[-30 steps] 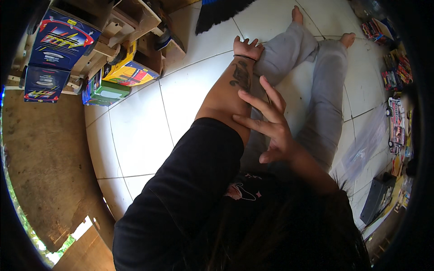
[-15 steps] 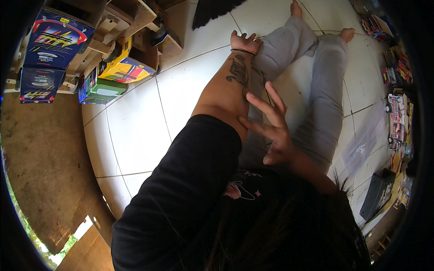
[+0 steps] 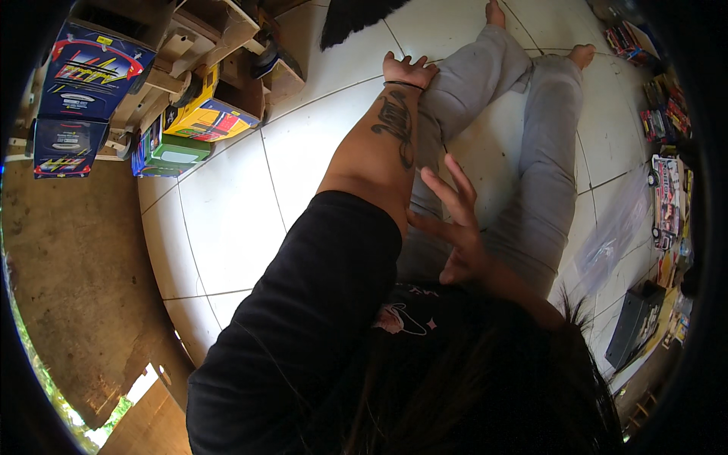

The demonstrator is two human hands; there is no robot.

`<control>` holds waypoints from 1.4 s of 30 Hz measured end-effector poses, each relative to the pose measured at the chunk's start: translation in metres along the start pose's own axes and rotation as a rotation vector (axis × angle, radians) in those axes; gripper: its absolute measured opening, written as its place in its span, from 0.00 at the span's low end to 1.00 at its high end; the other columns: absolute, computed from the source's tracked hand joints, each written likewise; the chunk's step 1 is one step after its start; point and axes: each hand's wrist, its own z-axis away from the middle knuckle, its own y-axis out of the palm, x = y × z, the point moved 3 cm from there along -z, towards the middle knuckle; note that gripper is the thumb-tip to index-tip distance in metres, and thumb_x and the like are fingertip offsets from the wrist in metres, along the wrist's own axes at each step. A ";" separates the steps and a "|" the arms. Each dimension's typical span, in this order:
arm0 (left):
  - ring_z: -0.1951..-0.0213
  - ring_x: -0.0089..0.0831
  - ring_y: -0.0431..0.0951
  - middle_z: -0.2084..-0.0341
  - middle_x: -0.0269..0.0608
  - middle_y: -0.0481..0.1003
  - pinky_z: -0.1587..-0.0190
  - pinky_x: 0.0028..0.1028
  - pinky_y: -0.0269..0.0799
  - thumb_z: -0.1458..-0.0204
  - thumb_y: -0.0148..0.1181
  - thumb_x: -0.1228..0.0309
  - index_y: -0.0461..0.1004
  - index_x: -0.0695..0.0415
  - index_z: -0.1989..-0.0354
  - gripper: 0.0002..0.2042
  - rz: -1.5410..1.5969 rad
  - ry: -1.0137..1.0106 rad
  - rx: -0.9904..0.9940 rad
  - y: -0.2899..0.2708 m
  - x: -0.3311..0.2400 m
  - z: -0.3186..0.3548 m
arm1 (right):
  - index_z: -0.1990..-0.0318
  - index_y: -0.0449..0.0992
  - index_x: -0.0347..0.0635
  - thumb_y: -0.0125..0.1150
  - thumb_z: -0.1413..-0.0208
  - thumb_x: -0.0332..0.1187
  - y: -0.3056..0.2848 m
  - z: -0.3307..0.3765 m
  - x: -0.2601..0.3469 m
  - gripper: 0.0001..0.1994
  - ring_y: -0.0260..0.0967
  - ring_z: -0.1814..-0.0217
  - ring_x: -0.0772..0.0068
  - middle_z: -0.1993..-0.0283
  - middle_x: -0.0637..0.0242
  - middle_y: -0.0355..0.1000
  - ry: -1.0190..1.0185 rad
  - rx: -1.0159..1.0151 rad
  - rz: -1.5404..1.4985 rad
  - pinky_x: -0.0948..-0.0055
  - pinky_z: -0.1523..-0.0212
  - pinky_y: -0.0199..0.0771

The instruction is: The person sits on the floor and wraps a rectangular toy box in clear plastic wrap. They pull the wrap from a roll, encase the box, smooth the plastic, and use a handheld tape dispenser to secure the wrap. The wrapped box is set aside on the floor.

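Note:
My left arm [image 3: 371, 148] is stretched out forward, in a black sleeve [image 3: 326, 250], with a tattoo on the bare forearm. My left hand [image 3: 410, 71] is open beside my knee, fingers apart, a thin dark band [image 3: 403, 84] round the wrist. My right hand [image 3: 461, 231] is raised before my chest with its fingers spread. One of its fingertips meets the inner side of my left arm near the elbow, or lies just in front of it; I cannot tell which. Neither hand holds anything. Grey trousers [image 3: 542, 159] cover my outstretched legs.
White tiles [image 3: 220, 220] make up the floor. Wooden shelving [image 3: 220, 38] with a blue box [image 3: 95, 72], a yellow box [image 3: 201, 114] and a green box [image 3: 171, 154] stands at left. On the right are a toy bus [image 3: 666, 201], a clear plastic sheet [image 3: 610, 243] and a black case [image 3: 633, 326].
My right hand has shifted slightly down, its fingers still spread. My left hand and forearm have moved a little to the left.

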 end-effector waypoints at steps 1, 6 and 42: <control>0.30 0.47 0.31 0.30 0.50 0.34 0.32 0.51 0.27 0.39 0.26 0.45 0.31 0.50 0.30 0.34 0.021 0.004 -0.010 0.000 0.000 0.001 | 0.50 0.78 0.49 0.31 0.47 0.72 0.003 0.001 -0.001 0.40 0.34 0.26 0.49 0.32 0.52 0.54 -0.027 0.005 0.038 0.51 0.32 0.29; 0.29 0.45 0.30 0.30 0.50 0.33 0.32 0.51 0.27 0.39 0.26 0.46 0.31 0.50 0.30 0.34 0.052 -0.012 -0.037 0.000 -0.001 0.002 | 0.40 0.66 0.47 0.32 0.45 0.69 0.010 0.004 -0.012 0.40 0.34 0.26 0.47 0.29 0.53 0.47 0.058 -0.093 0.155 0.48 0.32 0.31; 0.29 0.43 0.36 0.30 0.47 0.34 0.33 0.56 0.30 0.39 0.28 0.49 0.32 0.52 0.30 0.33 -0.091 -0.005 0.014 -0.002 -0.007 -0.007 | 0.43 0.64 0.34 0.55 0.45 0.48 -0.007 -0.012 -0.112 0.30 0.42 0.28 0.44 0.34 0.47 0.52 0.644 -0.377 0.329 0.53 0.31 0.40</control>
